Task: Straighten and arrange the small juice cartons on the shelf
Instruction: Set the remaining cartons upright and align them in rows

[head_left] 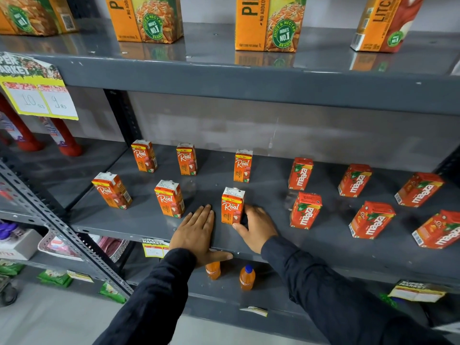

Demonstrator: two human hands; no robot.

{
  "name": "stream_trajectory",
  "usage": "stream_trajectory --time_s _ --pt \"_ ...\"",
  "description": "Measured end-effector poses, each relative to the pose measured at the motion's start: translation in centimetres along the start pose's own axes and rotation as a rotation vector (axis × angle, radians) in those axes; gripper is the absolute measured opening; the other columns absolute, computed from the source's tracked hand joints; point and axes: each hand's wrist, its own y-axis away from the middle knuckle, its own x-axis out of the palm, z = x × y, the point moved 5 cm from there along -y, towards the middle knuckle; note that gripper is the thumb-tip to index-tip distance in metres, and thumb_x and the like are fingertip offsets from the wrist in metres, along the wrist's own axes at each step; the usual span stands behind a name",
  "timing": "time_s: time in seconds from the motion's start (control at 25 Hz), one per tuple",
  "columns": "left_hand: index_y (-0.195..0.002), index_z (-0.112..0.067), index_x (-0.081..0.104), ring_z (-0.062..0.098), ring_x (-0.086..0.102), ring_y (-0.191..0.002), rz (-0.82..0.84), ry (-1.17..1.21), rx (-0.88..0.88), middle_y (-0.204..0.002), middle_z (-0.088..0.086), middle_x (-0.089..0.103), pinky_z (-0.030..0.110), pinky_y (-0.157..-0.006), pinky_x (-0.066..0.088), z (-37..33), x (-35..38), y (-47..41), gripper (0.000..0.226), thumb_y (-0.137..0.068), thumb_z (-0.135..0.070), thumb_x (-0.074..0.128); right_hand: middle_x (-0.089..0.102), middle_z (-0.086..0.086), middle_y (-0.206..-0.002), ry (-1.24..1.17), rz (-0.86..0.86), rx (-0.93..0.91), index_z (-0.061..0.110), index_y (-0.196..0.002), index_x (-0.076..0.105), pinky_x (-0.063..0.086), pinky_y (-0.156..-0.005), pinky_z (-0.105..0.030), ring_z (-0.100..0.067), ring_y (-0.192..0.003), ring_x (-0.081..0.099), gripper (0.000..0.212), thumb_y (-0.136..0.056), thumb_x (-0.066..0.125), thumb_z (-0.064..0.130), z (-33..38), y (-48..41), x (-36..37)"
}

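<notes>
Several small orange "Real" juice cartons stand upright in two rows on the grey middle shelf [139,217]. My right hand [256,227] grips the front right Real carton [232,206] from its right side, thumb at the carton's lower front. My left hand [199,232] lies flat and open on the shelf just left of that carton, thumb over the shelf's front edge, touching no carton. Another front carton [169,199] stands left of my left hand. To the right, several red "Maaza" cartons [305,210] stand in two rows, turned at slightly different angles.
Large pineapple and litchi juice cartons [270,23] stand on the shelf above. Two orange drink bottles [247,277] stand on the shelf below my hands. Red bottles [64,138] fill the neighbouring bay at left. A price tag [37,95] hangs from the upper shelf edge.
</notes>
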Motion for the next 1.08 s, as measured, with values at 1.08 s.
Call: stream_trajectory --time_s 1.08 --pt "-0.150 -0.010 -0.006 0.021 -0.006 -0.148 0.058 -0.021 -0.027 -0.161 0.008 -0.008 0.040 -0.122 0.003 -0.1 -0.3 0.3 0.134 -0.053 -0.101 0.012 0.049 -0.010 -0.127 -0.234 -0.816 0.288 0.011 -0.140 0.028 0.038 -0.100 -0.059 -0.033 -0.119 0.046 0.106 -0.058 0.077 0.057 -8.3 9.9 -9.3"
